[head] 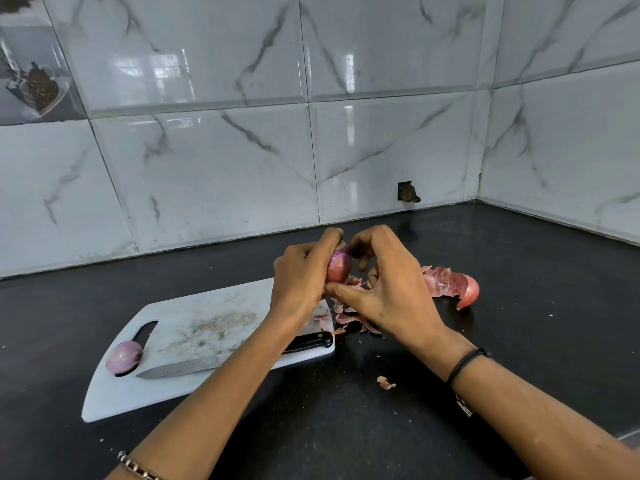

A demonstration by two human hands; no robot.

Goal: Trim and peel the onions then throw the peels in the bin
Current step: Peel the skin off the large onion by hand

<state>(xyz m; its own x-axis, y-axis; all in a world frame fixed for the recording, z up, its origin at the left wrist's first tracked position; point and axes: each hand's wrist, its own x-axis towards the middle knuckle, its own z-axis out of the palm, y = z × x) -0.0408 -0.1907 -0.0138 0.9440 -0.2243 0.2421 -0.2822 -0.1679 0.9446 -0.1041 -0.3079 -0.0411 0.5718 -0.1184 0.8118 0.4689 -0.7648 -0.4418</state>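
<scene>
The left forearm (214,393), nearest, is reaching over the cutting board (114,400), where a peeled onion (124,356) is sitting aside as finished and the knife (180,369) is lying idle, trimming probably done. The left hand (301,271) is clamping its grip round the onion (338,263), lifted above the counter (346,427), steadying it while the right hand (391,289) is pinching its ends. Peels (349,317) are lying beneath; a loose-skinned onion (453,285) is waiting rightmost.

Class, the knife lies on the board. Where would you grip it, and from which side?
Grip the black handle of the knife, coming from the right and above. It lies flat on the board with the blade pointing left, and the handle end sits at the board's right edge, clear of the forearm crossing it.
</scene>
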